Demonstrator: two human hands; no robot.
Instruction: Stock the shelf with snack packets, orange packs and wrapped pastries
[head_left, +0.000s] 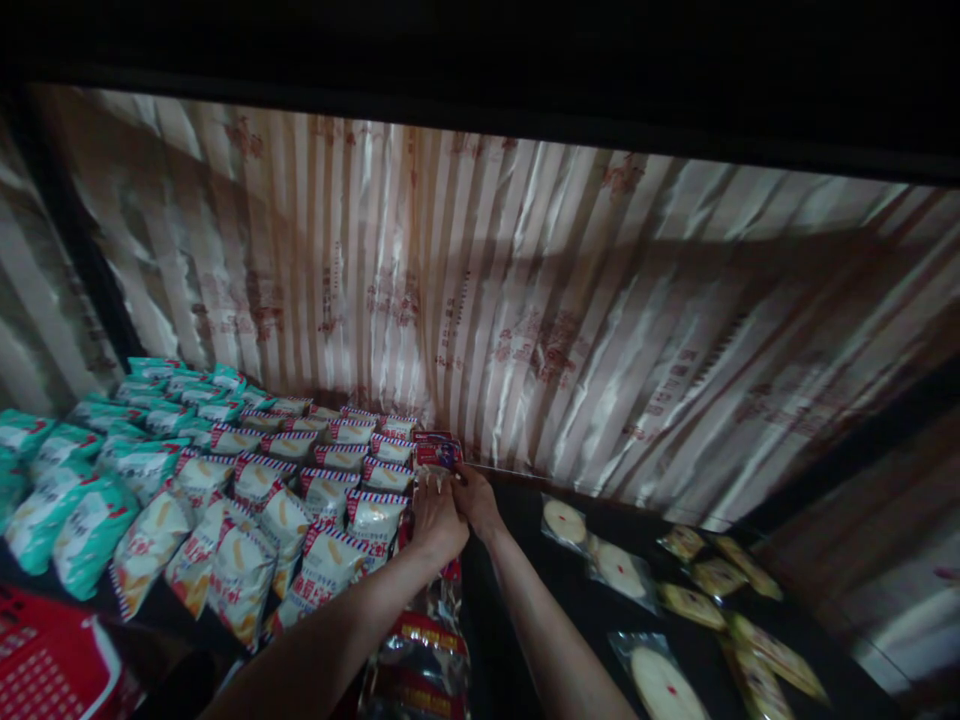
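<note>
Both hands are together at the back of the shelf, over a row of red packets. My left hand (439, 515) has its fingers closed at the lower front of a red snack packet (437, 450). My right hand (478, 497) grips the same packet at its right edge. Part of the packet is hidden behind the fingers. White snack bags with red-and-blue striped tops (377, 515) stand in rows just left of the hands. Below my left forearm lies a dark, shiny packet with red and gold bands (418, 665).
Teal snack bags (94, 520) fill the far left. A red basket (45, 655) sits at the lower left. Round flat cakes in clear wrap (619, 570) and yellow packets (718, 578) lie on the right. A printed curtain (525, 300) hangs behind; a dark beam crosses above.
</note>
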